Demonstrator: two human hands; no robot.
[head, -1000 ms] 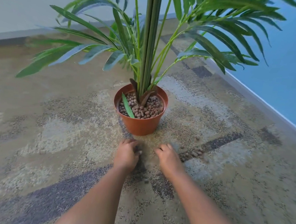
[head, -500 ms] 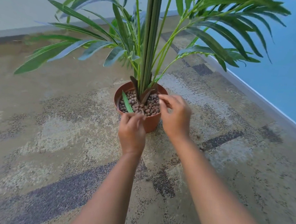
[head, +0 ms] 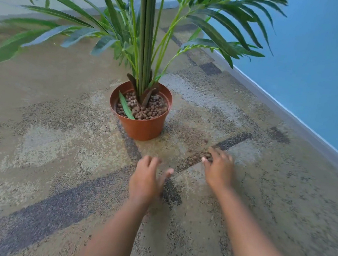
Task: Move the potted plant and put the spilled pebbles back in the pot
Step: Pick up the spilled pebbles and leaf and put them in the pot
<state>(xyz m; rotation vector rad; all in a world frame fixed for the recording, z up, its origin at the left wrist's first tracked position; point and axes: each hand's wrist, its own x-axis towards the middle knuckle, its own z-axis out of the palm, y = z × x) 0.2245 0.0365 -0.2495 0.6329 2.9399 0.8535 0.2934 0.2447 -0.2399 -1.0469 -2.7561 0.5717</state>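
Terracotta pot (head: 141, 125), upright on patterned carpet (head: 58, 148), holding a palm-like plant (head: 144, 43) and filled with brown pebbles (head: 145, 109). A few spilled pebbles (head: 203, 155) lie on the carpet near the pot, on its side nearest the blue wall (head: 325, 60). Right hand (head: 218, 169): palm down over the spilled pebbles, fingers loosely spread and touching them; a grasp cannot be confirmed. Left hand (head: 146, 179): in front of the pot, apart from it, fingers extended, thumb out, holding nothing visible; blurred.
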